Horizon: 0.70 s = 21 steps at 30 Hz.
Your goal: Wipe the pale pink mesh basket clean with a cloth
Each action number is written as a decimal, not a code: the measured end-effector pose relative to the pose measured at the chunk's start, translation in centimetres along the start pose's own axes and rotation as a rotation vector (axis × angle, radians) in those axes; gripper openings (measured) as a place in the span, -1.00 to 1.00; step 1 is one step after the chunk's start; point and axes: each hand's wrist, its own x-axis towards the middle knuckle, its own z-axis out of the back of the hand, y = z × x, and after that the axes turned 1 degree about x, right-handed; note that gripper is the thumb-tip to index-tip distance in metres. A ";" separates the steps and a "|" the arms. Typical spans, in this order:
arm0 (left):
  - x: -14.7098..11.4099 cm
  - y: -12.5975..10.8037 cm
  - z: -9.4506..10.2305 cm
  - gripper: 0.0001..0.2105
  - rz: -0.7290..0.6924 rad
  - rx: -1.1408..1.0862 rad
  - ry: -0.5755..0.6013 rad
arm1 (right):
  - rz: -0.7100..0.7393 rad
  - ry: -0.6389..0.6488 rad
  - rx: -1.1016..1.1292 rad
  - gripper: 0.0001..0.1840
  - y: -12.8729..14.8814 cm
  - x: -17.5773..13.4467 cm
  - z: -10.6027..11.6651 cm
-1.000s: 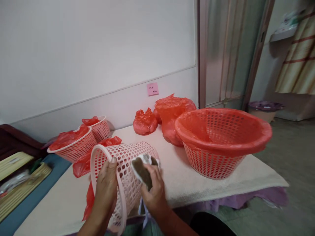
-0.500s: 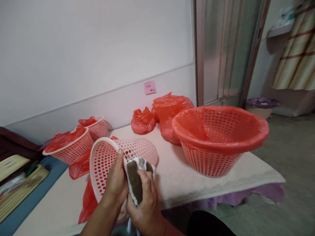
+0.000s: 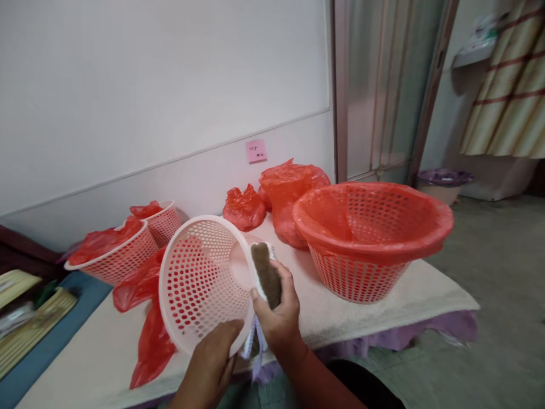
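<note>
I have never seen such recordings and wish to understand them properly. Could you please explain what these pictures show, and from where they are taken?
There is no machine here: you see a person's own bare hands, through a camera worn on the head, looking forward and down. The left hand holds a tipped pink basket by its rim. The right hand holds a brown-and-white cloth beside that rim. The pale surface also bears red bags and, at right, a red-lined basket.

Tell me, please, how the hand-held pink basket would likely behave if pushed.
The pink basket is probably light for its size, its walls being full of holes. Round and tilted over, it might roll if the left hand let go.
</note>
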 end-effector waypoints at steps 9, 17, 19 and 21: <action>-1.5 -2.3 4.9 -0.75 0.273 -0.201 -0.312 | 0.042 0.019 -0.283 -0.50 -5.2 2.4 1.1; 0.3 -5.7 5.0 -0.62 0.525 -0.446 -0.561 | 0.216 0.161 -0.239 -0.37 -1.6 -1.1 0.2; 1.0 -5.7 5.0 -0.59 0.474 -0.425 -0.529 | 0.427 0.318 -0.219 -0.28 0.6 -3.1 -0.4; 1.5 -5.5 5.1 -0.55 0.429 -0.393 -0.498 | 0.547 0.380 -0.226 -0.27 1.5 -4.0 -0.8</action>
